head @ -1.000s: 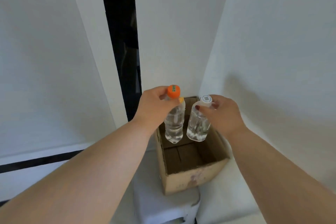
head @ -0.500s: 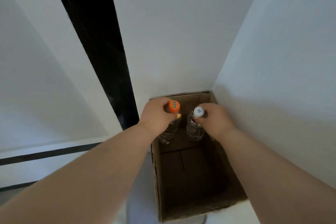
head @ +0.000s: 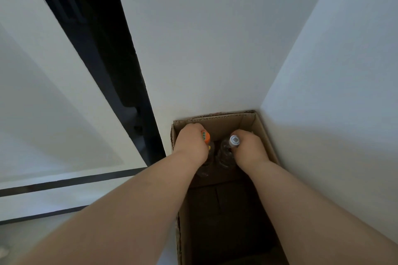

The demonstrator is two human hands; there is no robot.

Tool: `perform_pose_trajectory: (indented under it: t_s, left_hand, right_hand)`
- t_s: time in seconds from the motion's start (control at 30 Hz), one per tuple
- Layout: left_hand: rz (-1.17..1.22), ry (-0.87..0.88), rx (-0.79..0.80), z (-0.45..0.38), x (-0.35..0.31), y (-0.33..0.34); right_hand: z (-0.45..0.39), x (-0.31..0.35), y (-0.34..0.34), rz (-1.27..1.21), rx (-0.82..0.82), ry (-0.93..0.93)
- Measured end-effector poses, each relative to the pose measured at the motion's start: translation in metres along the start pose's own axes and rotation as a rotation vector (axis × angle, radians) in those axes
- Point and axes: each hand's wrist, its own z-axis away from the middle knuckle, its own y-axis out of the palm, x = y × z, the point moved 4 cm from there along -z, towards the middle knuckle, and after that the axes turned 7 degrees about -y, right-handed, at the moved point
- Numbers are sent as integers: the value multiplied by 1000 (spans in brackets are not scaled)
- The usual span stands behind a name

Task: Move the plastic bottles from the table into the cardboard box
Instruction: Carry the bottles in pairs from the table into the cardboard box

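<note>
An open cardboard box (head: 217, 119) stands in the corner between two white walls. Both my hands reach down inside its far end. My left hand (head: 190, 146) grips the neck of a clear plastic bottle with an orange cap (head: 205, 137). My right hand (head: 249, 148) grips the neck of a clear bottle with a white cap (head: 234, 140). Both bottles stand upright side by side, deep in the box near its back wall. Their lower bodies are dim in the box's shadow.
White walls close in behind and to the right of the box. A dark vertical gap (head: 103, 49) runs down the left of the back wall. The near part of the box floor (head: 226, 221) holds nothing visible.
Both hands have lowered the two bottles from above the box rim down into its far end. My head has moved closer, over the box.
</note>
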Motion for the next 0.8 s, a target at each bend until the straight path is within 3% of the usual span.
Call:
perform_pose_trajectory:
  t_s: [0.4,0.8]
  left_hand:
    - [112,-51,2,-3,1,1]
    - [276,-53,0,7,10,-7]
  right_hand:
    - [-9,-10,19,129,-3,55]
    - [7,2,2,7,-54,23]
